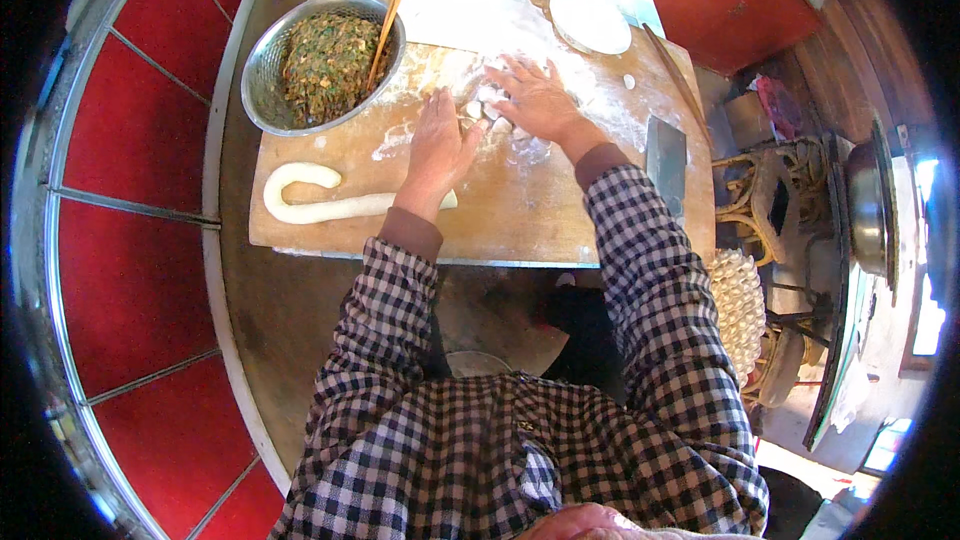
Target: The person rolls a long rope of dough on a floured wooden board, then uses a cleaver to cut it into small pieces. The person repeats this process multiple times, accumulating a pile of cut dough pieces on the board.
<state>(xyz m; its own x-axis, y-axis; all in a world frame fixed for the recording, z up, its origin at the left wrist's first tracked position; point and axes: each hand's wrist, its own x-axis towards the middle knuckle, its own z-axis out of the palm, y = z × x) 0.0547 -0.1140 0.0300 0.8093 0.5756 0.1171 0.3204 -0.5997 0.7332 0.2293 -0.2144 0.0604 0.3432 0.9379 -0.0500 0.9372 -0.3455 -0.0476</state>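
Note:
Several small floured dough pieces lie in a cluster on a wooden board. My right hand is over the right side of the cluster, fingers spread and touching some pieces. On the other side my left hand is held with its fingers extended, its thumb against the cluster's near edge. Neither hand grips anything. Below my left wrist lies a rope of dough, hooked at its left end and partly hidden by that wrist. Loose flour dusts the board around the pieces.
A metal bowl of chopped filling stands at the left, with chopsticks in it. At the right lie a cleaver and a long wooden rod. A white round dish sits behind. One dough piece lies apart.

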